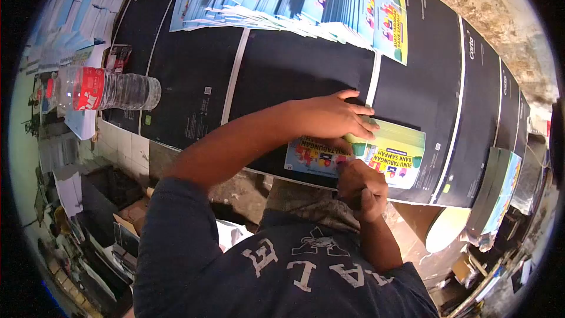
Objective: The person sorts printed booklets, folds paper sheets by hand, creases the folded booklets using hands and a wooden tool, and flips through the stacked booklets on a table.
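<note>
My left hand [341, 116] lies palm down with its fingers spread, pressing on the far left corner of a small stack of booklets [406, 141] with yellow-green covers. Close below it, my right hand [360, 184] is closed in a fist at the near left edge of that stack. What the fist holds, if anything, is hidden. Another booklet [312, 156], blue with yellow, sits on the left, partly under my left forearm and hand. The booklets rest on black paper-wrapped packs [294, 76].
Along the far side lies a long fanned row of blue booklets [282, 0]. A clear water bottle [112, 89] lies at the left. Another booklet stack [497, 191] sits at the right end. White paper stacks [82, 9] stand at the far left, and a rough wall [500, 0] rises behind.
</note>
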`<state>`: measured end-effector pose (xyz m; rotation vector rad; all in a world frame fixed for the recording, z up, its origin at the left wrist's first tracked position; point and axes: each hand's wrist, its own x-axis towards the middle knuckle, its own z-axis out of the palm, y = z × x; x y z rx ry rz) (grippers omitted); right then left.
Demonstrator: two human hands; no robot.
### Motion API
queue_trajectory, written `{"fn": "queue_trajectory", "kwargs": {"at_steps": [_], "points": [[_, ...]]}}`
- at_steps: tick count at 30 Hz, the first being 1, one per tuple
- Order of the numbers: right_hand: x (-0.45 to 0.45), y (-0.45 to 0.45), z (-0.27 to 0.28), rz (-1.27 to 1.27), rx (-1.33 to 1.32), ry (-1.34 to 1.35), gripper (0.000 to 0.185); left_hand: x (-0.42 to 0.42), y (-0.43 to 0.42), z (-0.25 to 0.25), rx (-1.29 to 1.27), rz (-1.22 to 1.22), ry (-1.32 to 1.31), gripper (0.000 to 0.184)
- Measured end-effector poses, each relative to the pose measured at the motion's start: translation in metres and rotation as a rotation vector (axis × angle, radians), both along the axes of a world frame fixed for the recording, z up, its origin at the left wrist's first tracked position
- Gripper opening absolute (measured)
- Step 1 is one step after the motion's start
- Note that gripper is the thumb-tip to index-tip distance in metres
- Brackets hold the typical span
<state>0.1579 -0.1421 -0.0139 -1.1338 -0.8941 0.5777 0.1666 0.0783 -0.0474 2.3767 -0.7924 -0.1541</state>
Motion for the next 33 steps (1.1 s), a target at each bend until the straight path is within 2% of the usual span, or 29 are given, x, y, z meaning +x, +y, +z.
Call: {"fn": "queue_trajectory", "kwargs": {"at_steps": [1, 4, 6, 8, 11, 14, 15, 17, 18, 20, 21, 23, 24, 25, 27, 29, 31, 33], "points": [[-0.004, -0.001, 0.001, 0.006, -0.005, -0.004, 0.033, 0.003, 0.001, 0.004, 0.071, -0.046, -0.033, 0.060], [-0.012, 0.002, -0.006, 0.031, -0.107, -0.085, 0.027, 0.000, 0.004, 0.003, 0.010, -0.052, -0.036, 0.060], [-0.020, 0.008, -0.012, -0.005, -0.335, -0.303, 0.031, -0.003, 0.004, -0.003, 0.013, -0.041, -0.074, 0.061], [-0.019, 0.025, -0.002, 0.057, -0.036, -0.178, 0.029, -0.005, 0.003, -0.012, -0.020, -0.032, -0.152, 0.062], [-0.017, 0.027, 0.001, 0.125, -0.046, -0.172, 0.020, -0.008, 0.004, -0.012, -0.033, -0.020, -0.177, 0.060], [-0.020, 0.060, 0.031, 0.204, 0.045, -0.250, 0.017, -0.004, 0.007, -0.010, -0.039, 0.000, -0.193, 0.059], [-0.027, 0.059, 0.021, 0.208, 0.038, -0.226, 0.017, -0.010, 0.005, -0.010, -0.031, 0.008, -0.175, 0.058], [-0.038, 0.056, -0.004, 0.131, 0.013, -0.462, 0.017, -0.016, 0.005, -0.009, -0.032, 0.035, -0.208, 0.057], [-0.039, 0.057, -0.007, 0.137, 0.019, -0.466, 0.017, -0.017, 0.005, -0.010, -0.005, 0.072, -0.218, 0.056], [-0.051, 0.053, -0.003, 0.302, -0.087, -0.445, 0.013, -0.023, -0.001, -0.008, 0.003, 0.096, -0.252, 0.054], [-0.052, 0.061, 0.006, 0.284, -0.084, -0.460, 0.013, -0.022, -0.001, -0.009, 0.009, 0.080, -0.267, 0.054], [-0.050, 0.082, 0.029, 0.255, 0.123, -0.342, 0.018, -0.022, -0.002, -0.013, -0.019, 0.109, -0.257, 0.053], [-0.038, 0.083, 0.031, 0.580, -0.185, -0.707, 0.016, -0.023, 0.000, -0.005, 0.024, 0.099, -0.230, 0.052], [-0.043, 0.080, 0.022, 0.571, -0.192, -0.697, 0.016, -0.026, -0.002, -0.005, 0.018, 0.088, -0.223, 0.052], [-0.047, 0.078, -0.005, 0.280, -0.039, -0.326, 0.013, -0.025, 0.000, -0.005, 0.026, 0.103, -0.220, 0.052], [-0.041, 0.059, 0.012, 0.167, -0.031, -0.253, 0.011, -0.024, -0.002, -0.005, 0.049, 0.105, -0.183, 0.051], [-0.020, 0.041, 0.029, 0.042, 0.026, -0.113, 0.017, -0.024, 0.000, -0.005, 0.025, 0.098, -0.171, 0.048], [0.009, 0.009, 0.039, 0.118, 0.305, 0.019, 0.032, -0.029, -0.005, -0.003, 0.039, 0.135, -0.129, 0.046]]}}
